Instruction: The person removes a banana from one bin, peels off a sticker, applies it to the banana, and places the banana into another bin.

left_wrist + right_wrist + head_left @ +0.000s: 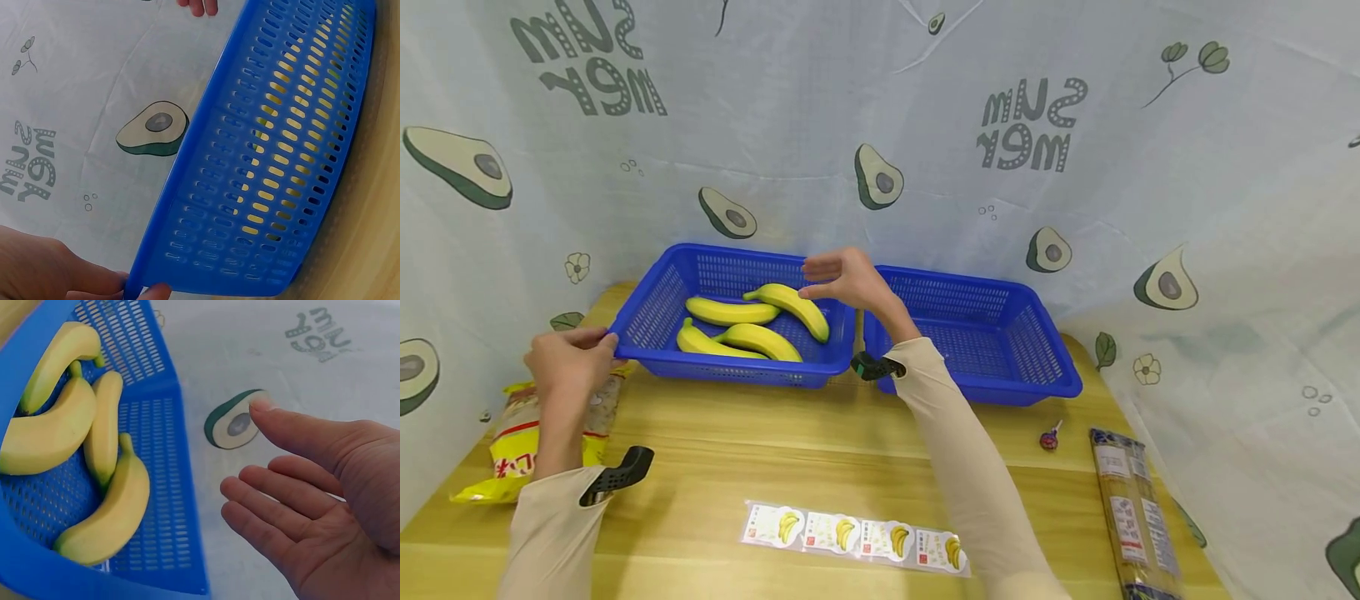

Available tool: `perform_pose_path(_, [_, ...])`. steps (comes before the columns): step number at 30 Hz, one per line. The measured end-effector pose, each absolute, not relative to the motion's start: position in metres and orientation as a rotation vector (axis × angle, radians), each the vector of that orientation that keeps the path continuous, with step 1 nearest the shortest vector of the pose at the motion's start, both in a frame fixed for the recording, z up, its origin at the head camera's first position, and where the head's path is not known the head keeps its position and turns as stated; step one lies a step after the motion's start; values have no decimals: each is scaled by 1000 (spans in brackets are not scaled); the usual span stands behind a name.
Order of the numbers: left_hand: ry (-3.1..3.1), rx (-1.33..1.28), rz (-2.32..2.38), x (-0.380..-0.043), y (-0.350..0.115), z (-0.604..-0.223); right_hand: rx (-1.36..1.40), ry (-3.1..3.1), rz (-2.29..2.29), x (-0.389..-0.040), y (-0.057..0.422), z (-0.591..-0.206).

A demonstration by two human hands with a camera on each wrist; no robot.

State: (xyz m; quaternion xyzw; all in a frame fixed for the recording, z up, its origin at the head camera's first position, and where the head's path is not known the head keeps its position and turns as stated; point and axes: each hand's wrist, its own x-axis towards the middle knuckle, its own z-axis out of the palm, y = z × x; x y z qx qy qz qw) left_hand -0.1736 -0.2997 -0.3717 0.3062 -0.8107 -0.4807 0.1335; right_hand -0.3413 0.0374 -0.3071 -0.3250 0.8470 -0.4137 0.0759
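Observation:
Several yellow bananas (801,310) lie in the left blue basket (737,369). My left hand (568,360) pinches that basket's front left corner; in the left wrist view the thumb and fingers (94,275) grip the rim. Above the basket's right end hovers my right hand (850,279), holding nothing. Its fingers are extended and the thumb is spread apart in the right wrist view, where the bananas (112,506) show beside the hand (325,500). A second blue basket (977,390), with nothing in it, stands just to the right, partly behind my right forearm.
A strip of banana stickers (853,537) lies at the table's front. On the right are a wrapped lollipop (1049,439) and a clear pack of long, thin contents (1131,508). A yellow and red bag (512,442) sits by my left forearm. Behind hangs an avocado-print curtain (805,117).

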Motion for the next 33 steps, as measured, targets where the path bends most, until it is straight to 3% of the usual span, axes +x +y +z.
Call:
perform_pose_path(20, [-2331,871,-1402,-177,-301,-375,-635,2493,-1325,-395,-5,-344])
perform_pose_path(33, [-2342,900,-1397,-176,-302,-375,-428,2594,-1257,-401,-20,-371])
